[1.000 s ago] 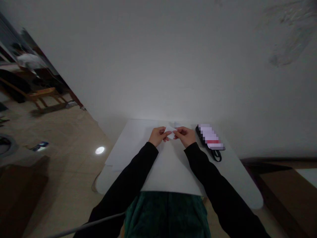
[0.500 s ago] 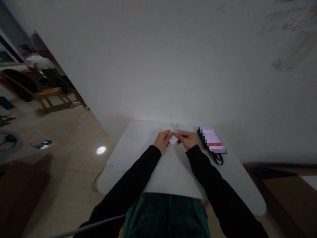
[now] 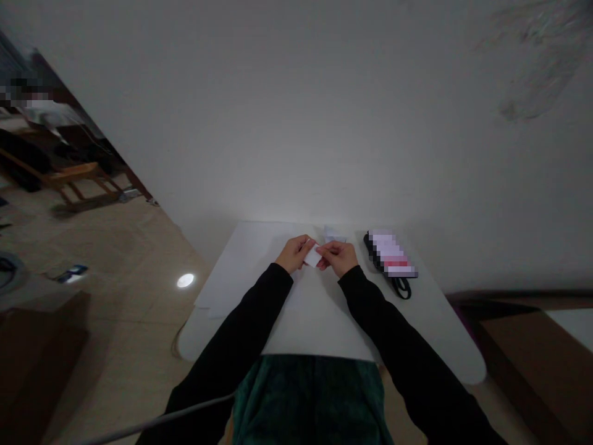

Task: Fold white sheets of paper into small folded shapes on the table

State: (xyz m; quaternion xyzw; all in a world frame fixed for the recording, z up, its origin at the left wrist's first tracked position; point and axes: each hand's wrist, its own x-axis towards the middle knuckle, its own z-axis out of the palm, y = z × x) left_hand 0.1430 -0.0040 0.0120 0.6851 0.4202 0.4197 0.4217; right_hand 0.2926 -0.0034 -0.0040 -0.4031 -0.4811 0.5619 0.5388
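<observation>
white paper piece [image 3: 313, 256], just one and small, sits pinched between the two hands, held at about the middle of the gap between them. the fingertips of the left hand [image 3: 293, 254] and the right hand [image 3: 338, 258] are closed on it from either side, just above the table. one more paper scrap [image 3: 334, 235] lies just beyond them, one large paper sheet [image 3: 319, 321] spreads under the forearms on the one white table [image 3: 456, 346], and one blurred packet [image 3: 390, 253] with a black cord sits off to the right.
</observation>
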